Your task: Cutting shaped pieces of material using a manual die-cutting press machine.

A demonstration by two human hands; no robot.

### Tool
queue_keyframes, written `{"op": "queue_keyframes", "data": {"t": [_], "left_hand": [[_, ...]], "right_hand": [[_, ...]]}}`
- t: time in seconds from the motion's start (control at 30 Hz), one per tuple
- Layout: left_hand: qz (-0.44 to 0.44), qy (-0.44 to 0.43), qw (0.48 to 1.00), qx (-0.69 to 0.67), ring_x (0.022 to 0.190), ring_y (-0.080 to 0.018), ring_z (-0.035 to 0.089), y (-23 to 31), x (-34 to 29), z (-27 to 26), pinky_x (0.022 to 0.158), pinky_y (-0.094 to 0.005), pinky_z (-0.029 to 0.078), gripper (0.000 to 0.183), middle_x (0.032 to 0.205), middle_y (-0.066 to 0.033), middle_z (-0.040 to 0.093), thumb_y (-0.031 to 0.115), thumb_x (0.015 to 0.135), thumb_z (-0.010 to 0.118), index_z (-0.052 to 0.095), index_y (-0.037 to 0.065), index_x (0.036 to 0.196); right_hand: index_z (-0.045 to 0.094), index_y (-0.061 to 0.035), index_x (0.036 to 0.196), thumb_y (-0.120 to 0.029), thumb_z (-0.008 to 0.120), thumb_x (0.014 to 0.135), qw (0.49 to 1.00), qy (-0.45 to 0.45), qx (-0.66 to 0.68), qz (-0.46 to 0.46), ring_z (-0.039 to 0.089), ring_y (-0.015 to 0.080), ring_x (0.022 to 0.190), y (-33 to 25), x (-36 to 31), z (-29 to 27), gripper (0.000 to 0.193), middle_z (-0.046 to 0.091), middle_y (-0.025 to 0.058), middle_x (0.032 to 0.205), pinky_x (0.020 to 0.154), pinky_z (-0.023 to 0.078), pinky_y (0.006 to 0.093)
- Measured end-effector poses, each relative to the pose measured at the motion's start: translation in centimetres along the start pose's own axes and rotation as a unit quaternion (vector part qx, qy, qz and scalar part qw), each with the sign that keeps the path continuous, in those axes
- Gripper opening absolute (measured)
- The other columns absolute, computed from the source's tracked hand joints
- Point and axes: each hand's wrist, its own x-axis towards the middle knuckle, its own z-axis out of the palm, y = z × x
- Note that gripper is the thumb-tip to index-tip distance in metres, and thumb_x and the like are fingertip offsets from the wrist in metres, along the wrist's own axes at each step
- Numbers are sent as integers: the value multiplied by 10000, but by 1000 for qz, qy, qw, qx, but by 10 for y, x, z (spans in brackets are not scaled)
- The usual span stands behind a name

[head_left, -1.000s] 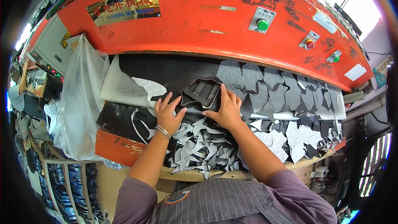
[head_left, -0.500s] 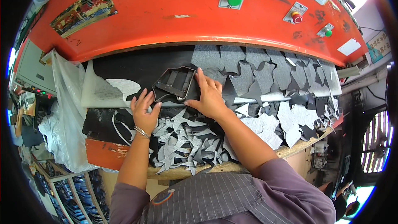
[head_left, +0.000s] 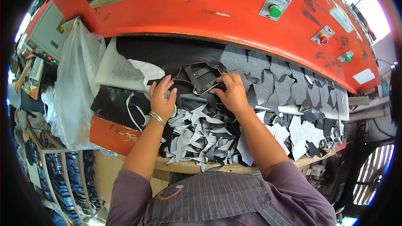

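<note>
A dark metal cutting die (head_left: 204, 76), an angular outline with crossbars, lies on a black sheet (head_left: 167, 52) near its front edge. My right hand (head_left: 233, 94) grips the die's right side, with the thumb at the lower edge and fingers at the upper edge. My left hand (head_left: 162, 100), a bracelet at its wrist, is spread open at the die's left corner. Its fingertips reach that corner, but the thumb is apart from the rest. Beside the left fingers lies a white-grey offcut (head_left: 147, 70). The sheet rests on a pale cutting board (head_left: 109, 75).
Grey cut-out remnants (head_left: 264, 86) cover the board's right side. Scraps (head_left: 197, 136) pile up along the front ledge. An orange machine beam (head_left: 188, 16) with a green button (head_left: 275, 11) spans the back. A clear plastic bag (head_left: 77, 96) hangs at left.
The view has shifted, so the scene sits farther right. The die has turned slightly between my hands, and my right fingers have closed in on its right edge.
</note>
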Motion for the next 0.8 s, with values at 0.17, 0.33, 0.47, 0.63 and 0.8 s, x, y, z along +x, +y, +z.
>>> {"op": "queue_keyframes", "data": {"t": [0.17, 0.33, 0.47, 0.63, 0.8], "left_hand": [[36, -25, 996, 73, 1298, -273, 429, 5, -1, 0, 1108, -466, 195, 567, 1269, -128, 582, 206, 815, 642, 472, 47, 1332], [46, -29, 995, 85, 1286, -285, 439, 18, 2, -2, 1111, -474, 195, 565, 1287, -135, 561, 225, 801, 661, 487, 49, 1310], [55, -57, 995, 57, 1277, -291, 448, 17, -3, 4, 1108, -467, 221, 568, 1285, -136, 559, 275, 778, 709, 522, 53, 1266], [48, -38, 997, 55, 1243, -276, 481, 18, -1, 7, 1093, -469, 254, 412, 1116, -116, 664, 220, 816, 685, 595, 53, 1182], [53, -35, 997, 39, 1223, -276, 497, 22, 5, 11, 1092, -457, 253, 289, 1133, -99, 656, 177, 841, 641, 661, 74, 1110]], "right_hand": [[616, -61, 913, -271, 803, 663, 993, 63, -86, 41, 549, 317, 902, -19, -16, 12, 376, 612, 119, 920, 779, 419, 413], [605, -62, 897, -276, 804, 665, 991, 75, -98, 54, 544, 313, 887, -24, -17, 13, 373, 600, 110, 896, 766, 412, 409], [590, -68, 888, -278, 803, 670, 991, 77, -97, 51, 531, 309, 882, -22, -25, 13, 370, 573, 103, 892, 762, 403, 406], [424, 7, 1337, -160, 713, 770, 996, 40, -76, 20, 530, 339, 1072, -23, -39, 8, 657, 578, 174, 1184, 961, 353, 432], [447, 13, 1324, -167, 719, 768, 999, 15, -26, 43, 543, 326, 1068, -14, -43, 6, 644, 590, 161, 1177, 965, 361, 421]]}}
